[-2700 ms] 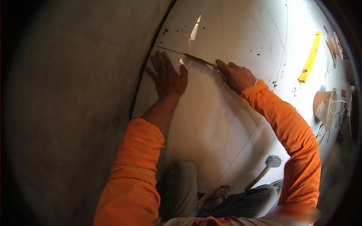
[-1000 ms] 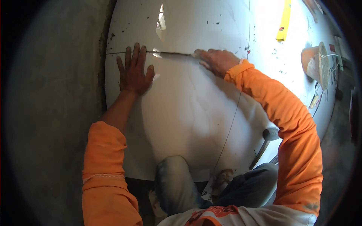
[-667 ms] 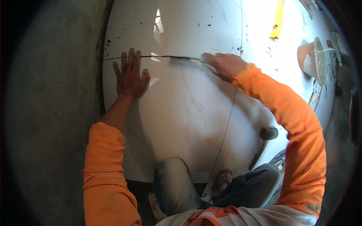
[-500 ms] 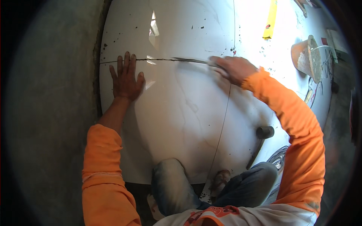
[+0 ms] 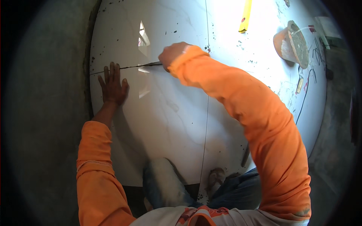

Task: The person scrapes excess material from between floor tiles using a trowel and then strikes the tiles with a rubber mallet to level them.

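Note:
My left hand [image 5: 114, 88] lies flat with spread fingers on a glossy white marbled tile [image 5: 173, 124], fingertips near a dark seam [image 5: 130, 67] between two tiles. Over the same seam, farther right, my right hand [image 5: 174, 54] is closed round a thin dark blade [image 5: 152, 64]. The blade points left, held low along the seam, edge-on to view. The tool's handle is hidden in my fist, so its exact kind does not show. Dark crumbs [image 5: 94, 58] are scattered on the far tile.
A mortar-stained bucket [image 5: 284, 45] stands at the far right, near a yellow spirit level [image 5: 246, 17]. A tool with a yellowish handle [image 5: 299, 86] and a dark cable [image 5: 304, 98] lie beyond my right arm. Bare concrete [image 5: 45, 113] borders the tiles at left.
My right hand has slid left along the seam with the blade, closer to my left hand. My left hand stays flat on the tile. The whole view has shifted slightly.

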A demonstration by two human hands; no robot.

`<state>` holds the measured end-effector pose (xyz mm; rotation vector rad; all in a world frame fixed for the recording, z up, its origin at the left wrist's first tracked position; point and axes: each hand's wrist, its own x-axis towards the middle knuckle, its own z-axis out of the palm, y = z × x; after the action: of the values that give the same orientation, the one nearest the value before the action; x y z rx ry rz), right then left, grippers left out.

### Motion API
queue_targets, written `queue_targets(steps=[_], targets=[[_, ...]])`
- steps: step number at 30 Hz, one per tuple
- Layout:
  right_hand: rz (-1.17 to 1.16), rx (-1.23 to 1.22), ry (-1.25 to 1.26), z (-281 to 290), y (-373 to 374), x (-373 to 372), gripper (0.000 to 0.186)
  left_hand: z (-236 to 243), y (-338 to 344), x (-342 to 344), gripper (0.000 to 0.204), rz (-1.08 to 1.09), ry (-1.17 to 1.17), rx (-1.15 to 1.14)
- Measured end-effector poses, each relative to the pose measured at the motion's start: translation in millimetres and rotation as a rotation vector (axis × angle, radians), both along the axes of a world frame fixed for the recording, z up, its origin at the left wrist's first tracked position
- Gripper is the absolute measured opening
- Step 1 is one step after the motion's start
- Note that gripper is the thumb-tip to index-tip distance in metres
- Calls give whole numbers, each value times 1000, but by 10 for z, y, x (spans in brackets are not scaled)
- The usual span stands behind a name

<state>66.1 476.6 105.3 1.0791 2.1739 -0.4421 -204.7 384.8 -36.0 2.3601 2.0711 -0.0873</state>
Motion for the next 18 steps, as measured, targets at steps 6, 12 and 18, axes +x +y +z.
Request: queue_targets(steps=[6, 12, 18], targets=[[-100, 44, 212, 116, -144, 495, 22, 104, 7, -106, 71, 0, 3, -29], [3, -72, -53, 353, -107, -201, 22, 123, -10, -107, 71, 15, -1, -44], [-77, 133, 101, 74, -272, -96, 24, 161, 4, -70, 72, 10, -42, -37]])
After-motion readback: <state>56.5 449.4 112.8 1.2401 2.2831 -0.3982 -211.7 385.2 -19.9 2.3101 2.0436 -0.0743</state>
